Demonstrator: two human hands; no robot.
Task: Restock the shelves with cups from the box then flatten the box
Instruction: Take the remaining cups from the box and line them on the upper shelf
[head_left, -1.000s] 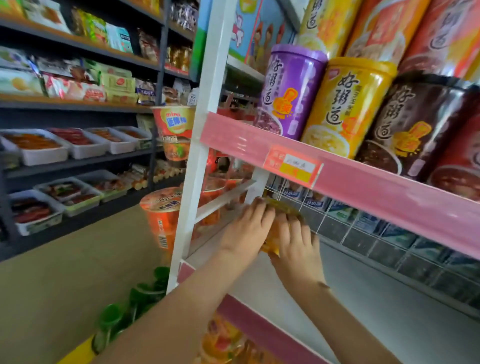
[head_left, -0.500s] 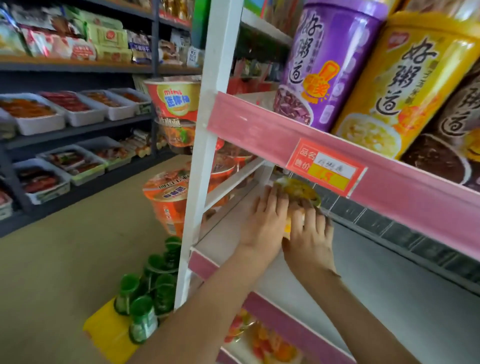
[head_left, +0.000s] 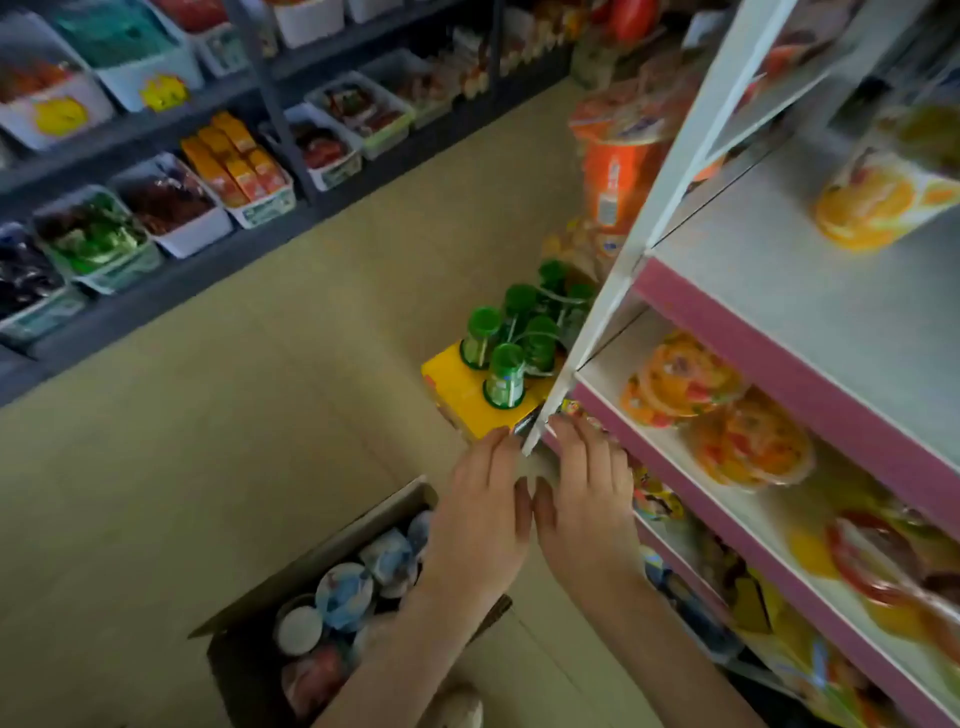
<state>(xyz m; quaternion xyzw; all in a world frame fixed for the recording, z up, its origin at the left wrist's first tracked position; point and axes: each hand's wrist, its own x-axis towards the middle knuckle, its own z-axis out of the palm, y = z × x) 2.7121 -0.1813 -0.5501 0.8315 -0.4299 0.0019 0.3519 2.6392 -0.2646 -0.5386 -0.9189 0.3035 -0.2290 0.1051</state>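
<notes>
Shop aisle, shelves (head_left: 779, 364) at three o'clock. I see left hand (head_left: 483, 525) and right hand (head_left: 587, 519) outstretched, empty. Box (head_left: 317, 548) of cups (head_left: 344, 595) at seven.

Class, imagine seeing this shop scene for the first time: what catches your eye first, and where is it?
The empty left hand and right hand hover side by side at centre, by the cardboard box of cups lower left. Green-capped bottles stand on a yellow box beside the pink-edged shelf, where an orange-printed cup sits top right.
</notes>
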